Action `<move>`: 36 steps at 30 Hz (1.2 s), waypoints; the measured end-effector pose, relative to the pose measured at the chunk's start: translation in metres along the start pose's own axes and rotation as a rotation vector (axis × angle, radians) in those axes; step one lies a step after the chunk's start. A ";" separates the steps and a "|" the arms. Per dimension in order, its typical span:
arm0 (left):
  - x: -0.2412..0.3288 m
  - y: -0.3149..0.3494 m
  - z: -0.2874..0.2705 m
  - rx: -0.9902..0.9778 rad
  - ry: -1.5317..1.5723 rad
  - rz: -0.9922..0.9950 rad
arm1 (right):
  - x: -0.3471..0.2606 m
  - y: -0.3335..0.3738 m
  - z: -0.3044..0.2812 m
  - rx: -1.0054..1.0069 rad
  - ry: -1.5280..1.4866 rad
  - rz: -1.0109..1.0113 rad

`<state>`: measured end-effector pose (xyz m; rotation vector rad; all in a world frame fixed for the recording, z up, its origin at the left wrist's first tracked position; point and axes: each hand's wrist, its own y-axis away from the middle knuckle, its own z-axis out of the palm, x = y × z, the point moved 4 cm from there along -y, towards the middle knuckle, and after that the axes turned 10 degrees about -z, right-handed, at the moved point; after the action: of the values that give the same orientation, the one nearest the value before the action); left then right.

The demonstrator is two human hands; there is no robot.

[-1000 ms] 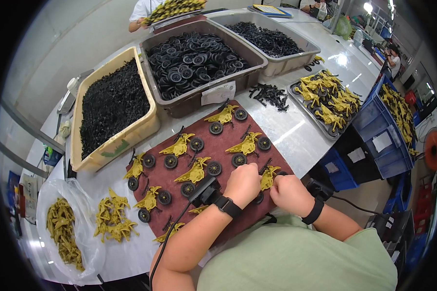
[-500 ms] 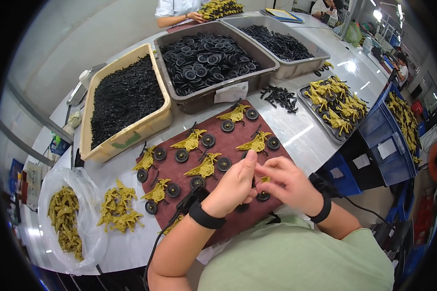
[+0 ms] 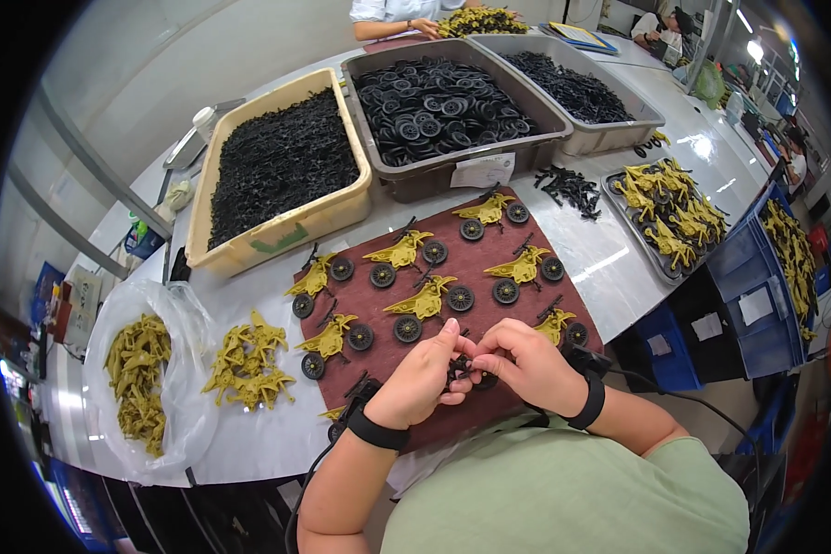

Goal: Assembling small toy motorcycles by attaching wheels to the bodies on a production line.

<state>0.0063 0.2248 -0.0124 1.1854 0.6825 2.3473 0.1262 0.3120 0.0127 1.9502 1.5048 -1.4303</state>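
Note:
Small black plastic parts (image 3: 458, 367) show in the curled fingers of my left hand (image 3: 420, 383), above the near part of a maroon mat (image 3: 379, 380). My right hand (image 3: 535, 371) meets it there, thumb and fingertips pinched at the same black parts; their exact shape is partly hidden. On the mat lie several yellow toy motorcycle bodies (image 3: 419, 297), each with black spoked wheels (image 3: 407, 328) and a thin black piece beside it. One yellow body (image 3: 554, 325) with a wheel lies just beyond my right hand. Another at the near left edge is partly covered by my left wrist.
Beyond the mat stand a cream bin (image 3: 365, 192) of small black parts, a brown bin (image 3: 563, 120) of wheels and a grey bin (image 3: 651, 115). A metal tray (image 3: 660, 268) holds yellow-and-black pieces. At left sit a plastic bag (image 3: 194, 406) and loose yellow bodies (image 3: 249, 365). A co-worker's hand (image 3: 425, 28) is behind.
My view has shifted, so the table appears further right and higher. My hands have turned and drawn together, and black parts now show between the fingers.

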 end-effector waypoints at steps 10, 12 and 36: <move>-0.002 0.007 -0.001 -0.008 -0.047 0.073 | -0.003 0.000 -0.004 0.015 -0.130 0.225; 0.000 0.008 -0.003 0.020 -0.145 0.115 | 0.001 0.003 -0.003 0.078 -0.200 0.155; 0.002 0.011 -0.031 0.751 -1.283 0.479 | -0.007 0.018 0.049 -0.324 0.562 -0.119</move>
<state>-0.0221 0.2100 -0.0213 2.9428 0.7919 1.0146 0.1164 0.2656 -0.0096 2.1753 1.9627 -0.6270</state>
